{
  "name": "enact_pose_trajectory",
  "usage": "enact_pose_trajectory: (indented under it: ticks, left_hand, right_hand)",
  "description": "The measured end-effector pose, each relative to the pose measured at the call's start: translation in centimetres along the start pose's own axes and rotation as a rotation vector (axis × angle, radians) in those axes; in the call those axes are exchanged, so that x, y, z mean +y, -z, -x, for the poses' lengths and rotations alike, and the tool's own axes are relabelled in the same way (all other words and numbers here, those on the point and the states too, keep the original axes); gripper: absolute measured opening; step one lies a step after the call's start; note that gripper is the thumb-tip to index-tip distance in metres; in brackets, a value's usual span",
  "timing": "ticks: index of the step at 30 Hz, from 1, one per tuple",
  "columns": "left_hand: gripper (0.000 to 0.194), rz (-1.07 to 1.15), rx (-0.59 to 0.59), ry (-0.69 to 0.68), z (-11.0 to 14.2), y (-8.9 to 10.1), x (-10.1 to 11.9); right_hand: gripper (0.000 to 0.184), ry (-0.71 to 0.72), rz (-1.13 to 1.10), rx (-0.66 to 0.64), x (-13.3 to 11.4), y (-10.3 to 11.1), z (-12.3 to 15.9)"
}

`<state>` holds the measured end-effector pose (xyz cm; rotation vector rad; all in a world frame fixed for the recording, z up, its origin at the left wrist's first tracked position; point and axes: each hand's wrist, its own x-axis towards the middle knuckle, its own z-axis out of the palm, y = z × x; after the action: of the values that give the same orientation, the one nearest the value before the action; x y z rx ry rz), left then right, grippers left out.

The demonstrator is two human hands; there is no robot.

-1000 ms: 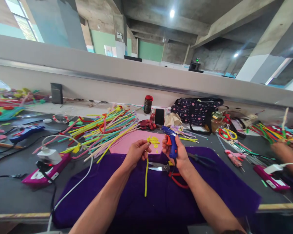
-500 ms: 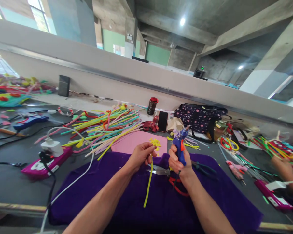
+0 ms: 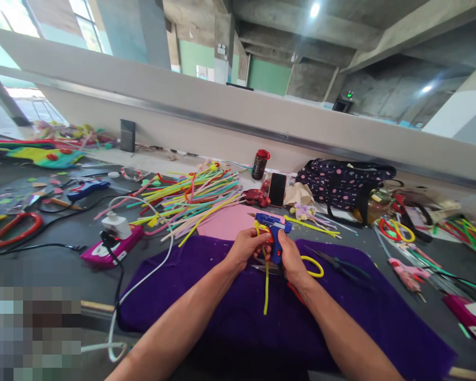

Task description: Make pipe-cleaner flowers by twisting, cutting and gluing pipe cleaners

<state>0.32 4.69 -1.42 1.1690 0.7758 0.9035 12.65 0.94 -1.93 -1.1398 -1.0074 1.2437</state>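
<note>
My right hand is wrapped round the handle of a blue glue gun, its nozzle pointing left. Close beside it, my left hand pinches a yellow pipe cleaner, whose long end hangs down. Small yellow loops of it show above my left fingers, right by the gun. Scissors with a yellow handle ring lie partly hidden behind my right hand. A purple cloth spreads under both hands, and pliers rest on it at the right. Behind the hands lies a pink sheet.
Many coloured pipe cleaners are heaped at the back left. A magenta power strip with a white cable stands left of the cloth. A phone, a dark bottle and a dotted bag line the back. A pink glue gun lies right.
The glue gun has tipped from upright to pointing left and has come over to my left hand. The pipe cleaner remains pinched. The view has swung slightly left.
</note>
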Motion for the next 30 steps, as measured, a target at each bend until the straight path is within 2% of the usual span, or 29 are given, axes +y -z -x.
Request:
enact_pose_trajectory:
  ticks: [7, 11, 14, 30]
  left_hand:
    - [0.03, 0.081, 0.151, -0.033, -0.3, 0.2, 0.3]
    - [0.032, 0.118, 0.22, -0.098, -0.4, 0.7, 0.8]
    - [0.032, 0.095, 0.254, -0.127, -0.4, 0.9, 0.9]
    - [0.028, 0.014, 0.296, -0.173, -0.1, 0.7, 1.3]
  right_hand:
    - [0.053, -0.068, 0.003, -0.126, -1.3, 0.9, 0.2]
    - [0.032, -0.065, 0.06, -0.22, -2.4, 1.2, 0.7]
    - [0.026, -0.076, 0.124, -0.265, -2.6, 1.1, 1.0]
    - [0.02, -0.098, 0.061, -0.242, -1.6, 0.7, 0.8]
